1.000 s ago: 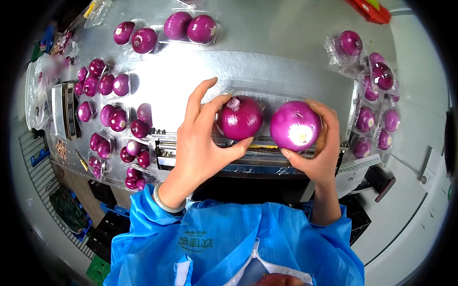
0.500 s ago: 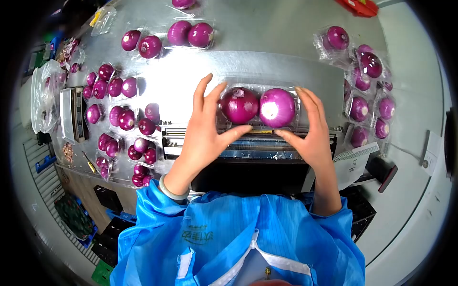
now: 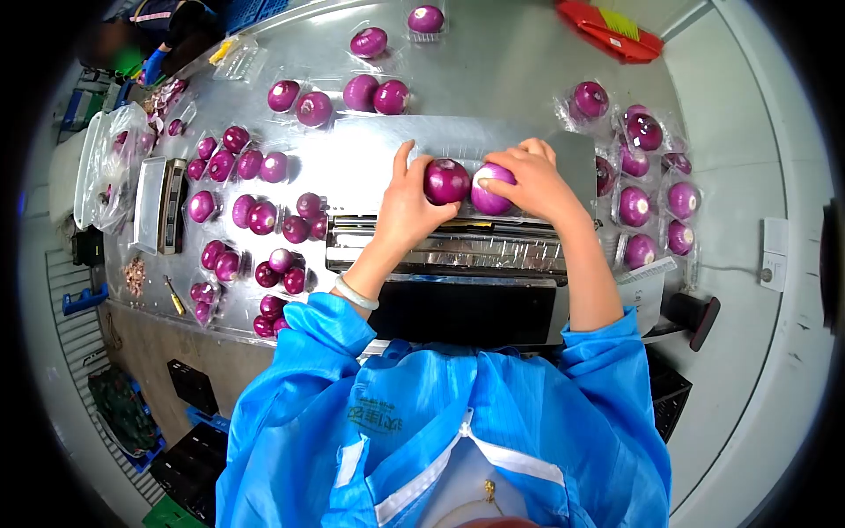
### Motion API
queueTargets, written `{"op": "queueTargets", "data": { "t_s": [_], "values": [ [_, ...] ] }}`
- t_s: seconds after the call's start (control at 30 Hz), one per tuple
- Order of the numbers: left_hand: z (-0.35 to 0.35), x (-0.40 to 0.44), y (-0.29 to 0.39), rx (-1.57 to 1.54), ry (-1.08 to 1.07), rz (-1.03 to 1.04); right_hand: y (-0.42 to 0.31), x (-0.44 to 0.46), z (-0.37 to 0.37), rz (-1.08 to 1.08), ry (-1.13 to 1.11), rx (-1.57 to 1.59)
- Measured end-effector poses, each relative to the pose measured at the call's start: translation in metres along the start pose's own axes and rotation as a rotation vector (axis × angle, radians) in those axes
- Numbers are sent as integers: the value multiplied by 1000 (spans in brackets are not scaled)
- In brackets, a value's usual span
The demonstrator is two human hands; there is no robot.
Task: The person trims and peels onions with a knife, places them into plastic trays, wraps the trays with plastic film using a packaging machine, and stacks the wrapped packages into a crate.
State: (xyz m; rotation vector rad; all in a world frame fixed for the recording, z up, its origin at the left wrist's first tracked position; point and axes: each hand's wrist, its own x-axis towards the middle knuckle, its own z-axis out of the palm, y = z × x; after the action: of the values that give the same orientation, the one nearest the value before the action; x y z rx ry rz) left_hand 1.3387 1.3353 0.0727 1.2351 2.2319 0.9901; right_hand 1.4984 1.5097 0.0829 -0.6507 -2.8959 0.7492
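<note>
My left hand [image 3: 412, 201] curves around the left side of a dark red onion [image 3: 447, 182], thumb at its near edge and fingers at its far side. My right hand [image 3: 534, 182] is closed over a lighter purple onion [image 3: 490, 195], with the thumb lying across its top. The two onions sit side by side above the far edge of a wrapping machine [image 3: 458, 246] with metal rollers. Clear plastic shows faintly around them; how much of a tray lies beneath is hidden by the onions and hands.
Several packed red onions [image 3: 261, 217] stand in clear trays at the left, with more packs [image 3: 634, 207] at the right. A red and yellow-green object [image 3: 610, 31] lies at the far right. A scale-like device [image 3: 160, 207] and a yellow-handled tool [image 3: 174, 297] are at the left.
My right hand has shifted from the tray's right side to over the right onion, gripping it. My left hand stays at the left onion. The whole view has shifted with my head.
</note>
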Motion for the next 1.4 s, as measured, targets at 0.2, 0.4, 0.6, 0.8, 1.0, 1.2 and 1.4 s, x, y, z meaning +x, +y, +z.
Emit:
{"op": "queueTargets", "data": {
  "t_s": [0.2, 0.4, 0.6, 0.8, 1.0, 1.2, 1.4],
  "values": [
    [-11, -1, -6, 99, -84, 94, -1, 1, 18, -35, 250, 67],
    [-77, -56, -44, -68, 218, -94, 5, -108, -4, 438, 721, 539],
    [-52, -109, -80, 465, 200, -25, 6, -176, 38, 565, 337, -345],
    [-13, -87, -76, 100, 10, -106, 12, -153, 67, 436, 285, 89],
    [-141, -66, -25, -966, -583, -298, -7, -184, -41, 307, 46, 1364],
    [-111, 40, 35, -1465, -81, 58, -25, -47, -71, -52, 759, 1560],
    [3, 93, -56, -234, -80, -127, 65, 33, 36, 380, 234, 506]
  ]
}}
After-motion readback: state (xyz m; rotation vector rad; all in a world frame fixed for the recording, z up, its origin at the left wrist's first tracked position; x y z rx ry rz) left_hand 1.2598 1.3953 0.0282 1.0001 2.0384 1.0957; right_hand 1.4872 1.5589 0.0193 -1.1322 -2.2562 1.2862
